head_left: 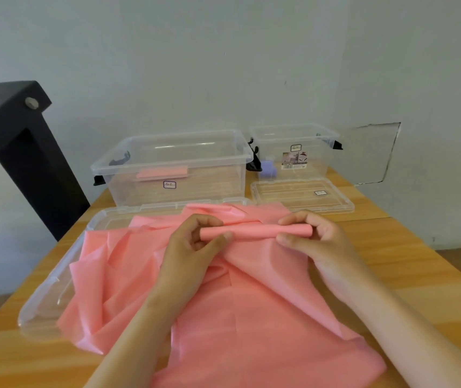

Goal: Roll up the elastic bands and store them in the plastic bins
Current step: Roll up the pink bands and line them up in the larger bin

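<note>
A wide pink elastic band (251,309) lies spread and crumpled across the wooden table. Its far end is wound into a thin roll (254,231). My left hand (195,242) pinches the roll's left end, and my right hand (310,236) pinches its right end, thumbs underneath. Behind stand two clear plastic bins: the large bin (173,169) holds a flat pink rolled band (162,172), the small bin (296,152) holds a pale purple item (268,168).
The large bin's clear lid (44,298) lies under the band at the left. The small bin's lid (302,195) lies flat before that bin. A black frame (19,141) stands at the left. The wall is right behind the bins.
</note>
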Demonstrator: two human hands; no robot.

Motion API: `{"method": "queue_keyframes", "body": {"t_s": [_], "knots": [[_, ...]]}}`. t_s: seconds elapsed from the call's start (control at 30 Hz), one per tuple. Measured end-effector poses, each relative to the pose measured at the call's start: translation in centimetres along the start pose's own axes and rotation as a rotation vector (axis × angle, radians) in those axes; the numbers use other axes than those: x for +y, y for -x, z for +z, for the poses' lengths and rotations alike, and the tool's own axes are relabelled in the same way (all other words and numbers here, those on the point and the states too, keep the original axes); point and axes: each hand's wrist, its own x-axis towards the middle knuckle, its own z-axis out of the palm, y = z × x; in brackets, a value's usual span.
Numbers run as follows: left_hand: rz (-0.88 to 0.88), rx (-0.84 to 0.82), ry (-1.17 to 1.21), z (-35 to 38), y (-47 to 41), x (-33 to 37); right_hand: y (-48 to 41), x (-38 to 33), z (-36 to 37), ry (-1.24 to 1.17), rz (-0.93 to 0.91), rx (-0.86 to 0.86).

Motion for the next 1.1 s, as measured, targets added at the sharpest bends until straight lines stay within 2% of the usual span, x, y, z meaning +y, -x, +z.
{"method": "queue_keyframes", "body": {"t_s": [0.17,0.23,0.33,0.37,0.5,0.63,0.77,0.93,1.1], "knots": [[0.097,0.019,-0.062,0.0,0.1,0.5,-0.1,-0.2,0.0,-0.038,-0.031,0.023],[0.038,0.001,-0.001,-0.2,0.1,0.7,-0.1,-0.4,0.0,-0.051,-0.039,0.015],[-0.130,-0.081,0.270,-0.7,0.1,1.1,-0.1,-0.5,0.1,-0.082,-0.036,0.013],[-0.144,-0.099,0.294,-0.7,0.1,1.1,0.0,-0.5,0.1,-0.099,-0.032,0.021],[-0.079,-0.059,0.016,-0.5,0.0,0.3,-0.1,-0.2,0.1,-0.058,-0.038,0.042],[-0.064,-0.072,-0.109,-0.5,-0.2,-0.4,-0.1,0.1,0.0,0.035,-0.052,0.030],[-0.016,-0.055,-0.067,-0.4,-0.3,-0.6,-0.1,0.3,-0.1,0.045,0.006,0.006],[-0.059,-0.023,0.087,-0.4,-0.2,-0.4,-0.2,0.4,-0.3,0.011,0.031,0.043],[-0.093,-0.104,-0.033,-0.5,-0.1,-0.8,-0.3,0.4,-0.3,0.017,-0.007,0.044]]}}
